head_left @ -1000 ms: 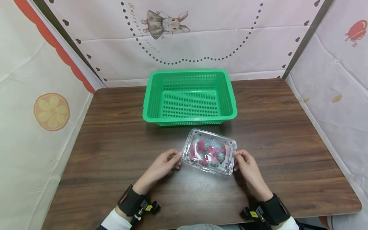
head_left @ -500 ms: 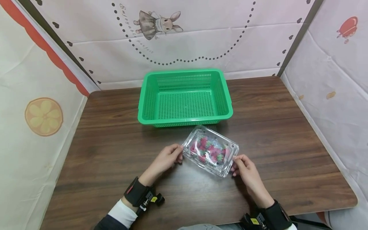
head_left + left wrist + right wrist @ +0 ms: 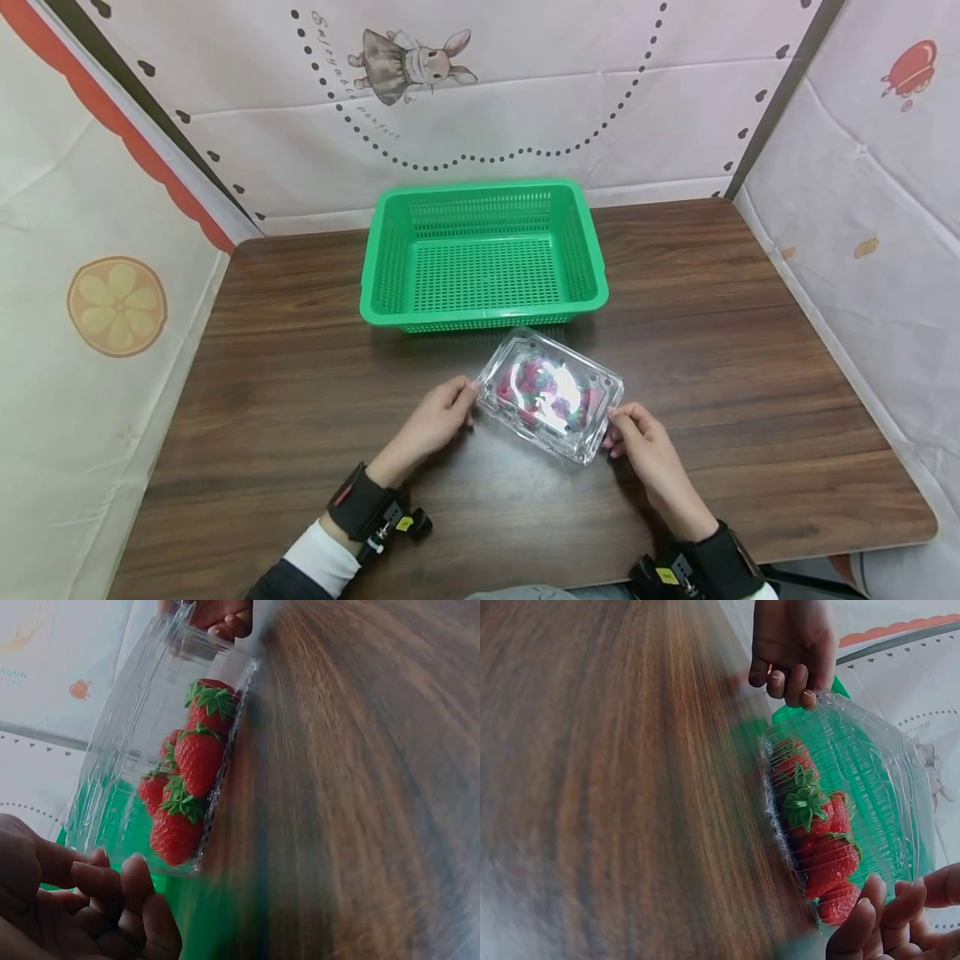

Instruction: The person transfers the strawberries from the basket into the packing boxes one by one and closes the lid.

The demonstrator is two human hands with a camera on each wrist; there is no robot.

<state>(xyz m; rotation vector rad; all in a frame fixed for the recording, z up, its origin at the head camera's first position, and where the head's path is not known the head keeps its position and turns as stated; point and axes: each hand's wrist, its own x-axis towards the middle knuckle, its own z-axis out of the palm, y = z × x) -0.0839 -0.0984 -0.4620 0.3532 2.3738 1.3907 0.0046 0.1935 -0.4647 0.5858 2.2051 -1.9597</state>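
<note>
A clear plastic clamshell box (image 3: 592,433) of red strawberries (image 3: 200,761) with green leaves sits slantwise between the hands, in front of the basket, its lid down. My left hand (image 3: 437,419) pinches the box's left edge, its other fingers curled below. At the lower right corner, my right hand (image 3: 643,437) pinches the rim between thumb and fingers. Glare on the lid hides part of the fruit in the head view. From the right wrist, several strawberries (image 3: 830,864) show through the clear wall, lying along the bottom.
A green slotted plastic basket (image 3: 483,318) stands at the back of the brown wooden table (image 3: 300,367), just beyond the box. White printed cloth (image 3: 525,100) walls off the back and both sides. The person's legs show at the front edge.
The box has turned clockwise, its right end coming nearer the person, with both hands still at its ends. Over the last half second little moves; the left fingers shift slightly. The head view has shifted slightly.
</note>
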